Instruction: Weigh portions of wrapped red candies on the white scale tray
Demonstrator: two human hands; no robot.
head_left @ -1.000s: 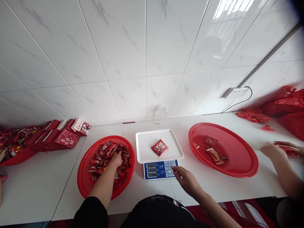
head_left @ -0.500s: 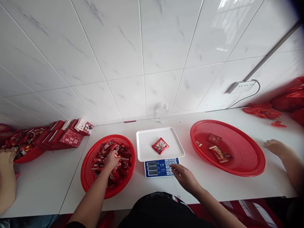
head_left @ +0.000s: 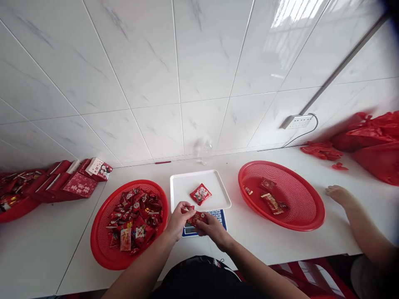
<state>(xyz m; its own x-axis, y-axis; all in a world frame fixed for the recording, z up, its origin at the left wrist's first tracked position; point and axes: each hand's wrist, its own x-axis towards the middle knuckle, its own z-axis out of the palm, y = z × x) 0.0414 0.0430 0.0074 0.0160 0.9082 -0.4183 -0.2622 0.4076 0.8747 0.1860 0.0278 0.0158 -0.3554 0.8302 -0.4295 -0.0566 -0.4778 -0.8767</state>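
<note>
My left hand [head_left: 177,219] and my right hand [head_left: 212,226] meet over the front of the blue scale [head_left: 218,216], both pinching one small red candy packet [head_left: 193,216] between them. On the scale's white tray [head_left: 187,189] just beyond lies another red packet [head_left: 200,194]. The red basket [head_left: 102,249] full of red packets sits to the left of my left hand. To the right stands a wider red basket [head_left: 299,207] holding a few packets [head_left: 272,201].
Another person's hand [head_left: 339,195] and forearm rest on the white counter at the right. Red bags [head_left: 374,141] pile up at the far right near a power strip [head_left: 295,121]. Red boxes [head_left: 79,182] and another red basket [head_left: 15,207] lie at the left.
My left hand has left the left basket with a packet and moved to the scale's front. My right hand came off the keypad to meet it. The hand at the far left is gone.
</note>
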